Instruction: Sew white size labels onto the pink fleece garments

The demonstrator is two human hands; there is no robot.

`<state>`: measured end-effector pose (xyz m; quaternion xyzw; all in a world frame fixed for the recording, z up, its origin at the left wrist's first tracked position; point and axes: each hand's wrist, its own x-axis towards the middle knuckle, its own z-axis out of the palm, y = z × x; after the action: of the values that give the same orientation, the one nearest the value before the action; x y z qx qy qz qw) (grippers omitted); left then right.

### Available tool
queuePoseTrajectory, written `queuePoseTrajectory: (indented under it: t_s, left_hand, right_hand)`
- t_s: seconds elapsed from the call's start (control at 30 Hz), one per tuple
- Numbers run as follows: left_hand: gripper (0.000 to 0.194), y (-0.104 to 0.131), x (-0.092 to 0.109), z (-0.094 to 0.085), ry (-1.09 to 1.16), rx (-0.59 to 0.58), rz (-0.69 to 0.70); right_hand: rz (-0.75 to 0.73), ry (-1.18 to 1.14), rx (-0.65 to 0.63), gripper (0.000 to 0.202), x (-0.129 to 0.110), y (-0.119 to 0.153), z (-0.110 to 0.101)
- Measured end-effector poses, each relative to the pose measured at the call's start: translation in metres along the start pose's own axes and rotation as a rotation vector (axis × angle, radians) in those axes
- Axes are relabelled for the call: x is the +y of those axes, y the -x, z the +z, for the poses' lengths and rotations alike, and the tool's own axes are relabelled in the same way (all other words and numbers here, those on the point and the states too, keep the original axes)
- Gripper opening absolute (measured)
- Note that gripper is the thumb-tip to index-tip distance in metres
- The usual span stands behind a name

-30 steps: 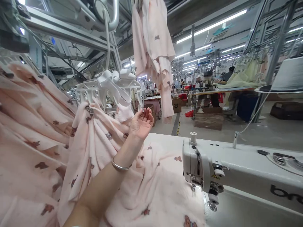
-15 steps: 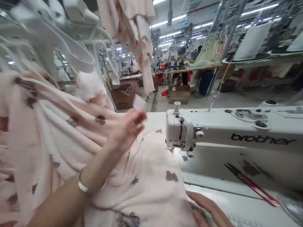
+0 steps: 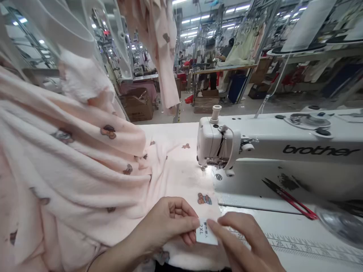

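Note:
A small white size label (image 3: 205,235) printed "2XL" is held between my two hands, just above the front part of a pale pink plush fabric (image 3: 181,185) with bear prints. My left hand (image 3: 170,223) pinches the label's left edge between thumb and fingers. At its right edge, the fingers of my right hand (image 3: 246,238) close on it, with the thumb mostly hidden. The fabric's right part reaches under the head of a white sewing machine (image 3: 218,145), whose lamp lights the needle area.
Red-handled thread snips (image 3: 292,200) lie on the machine bed at right, near a clear rounded object (image 3: 340,224). A printed ruler (image 3: 300,245) runs along the table front. Pink garment pieces (image 3: 167,71) hang behind, and thread cones (image 3: 307,26) stand at upper right.
My left hand has come down from above the fabric, bringing the label to the front. My right hand has moved from the fabric's edge to the label. The view has shifted slightly.

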<state>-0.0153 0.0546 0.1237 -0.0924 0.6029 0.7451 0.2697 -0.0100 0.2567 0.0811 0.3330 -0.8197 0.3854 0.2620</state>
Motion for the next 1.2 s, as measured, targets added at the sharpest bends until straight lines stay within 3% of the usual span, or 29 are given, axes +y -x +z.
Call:
queuePoseTrajectory:
  t_s: [0.17, 0.23, 0.33, 0.47, 0.53, 0.63, 0.7, 0.77, 0.83, 0.93, 1.03, 1.13, 1.2]
  left_hand:
    - [0.031, 0.0, 0.0, 0.008, -0.116, 0.146, 0.106]
    - [0.031, 0.0, -0.001, 0.01, -0.142, 0.161, 0.116]
    - [0.029, 0.001, -0.004, 0.01, -0.199, 0.165, 0.143]
    - [0.028, 0.003, -0.004, 0.009, -0.242, 0.113, 0.086]
    - [0.027, 0.003, 0.006, 0.008, -0.292, 0.101, 0.071]
    - [0.02, -0.01, 0.031, 0.004, -0.609, 0.235, 0.248]
    - [0.016, -0.03, 0.044, -0.002, -0.874, 0.323, 0.413]
    - [0.013, -0.057, 0.046, -0.011, -1.031, 0.304, 0.511]
    - [0.009, -0.082, 0.037, -0.02, -1.079, 0.228, 0.543]
    - [0.012, -0.1, 0.014, -0.034, -1.093, 0.191, 0.542]
    - [0.013, -0.094, 0.002, -0.039, -1.094, 0.214, 0.538]
    - [0.013, -0.082, 0.01, -0.028, -1.087, 0.27, 0.561]
    - [0.014, -0.078, 0.02, -0.015, -1.039, 0.309, 0.549]
  right_hand:
    - [0.816, -0.605, -0.166, 0.019, -0.012, -0.013, 0.003]
    - [0.949, -0.754, -0.195, 0.027, -0.018, -0.018, 0.006]
    - [0.997, -0.798, -0.185, 0.034, -0.023, -0.022, 0.011]
    - [0.963, -0.773, -0.204, 0.033, -0.019, -0.019, 0.011]
    - [0.863, -0.69, -0.225, 0.029, -0.012, -0.013, 0.01]
    - [0.556, -0.316, -0.145, 0.017, 0.004, 0.001, 0.014]
    - [0.302, 0.018, -0.089, 0.022, 0.016, 0.013, 0.021]
    - [0.105, 0.276, -0.117, 0.031, 0.027, 0.025, 0.031]
    - [0.004, 0.412, -0.179, 0.036, 0.035, 0.035, 0.039]
    - [-0.052, 0.421, -0.205, 0.032, 0.042, 0.041, 0.044]
    - [-0.046, 0.33, -0.169, 0.023, 0.043, 0.035, 0.041]
    - [0.084, 0.205, -0.126, 0.01, 0.045, 0.024, 0.037]
    - [0.196, 0.212, -0.092, 0.017, 0.047, 0.019, 0.037]
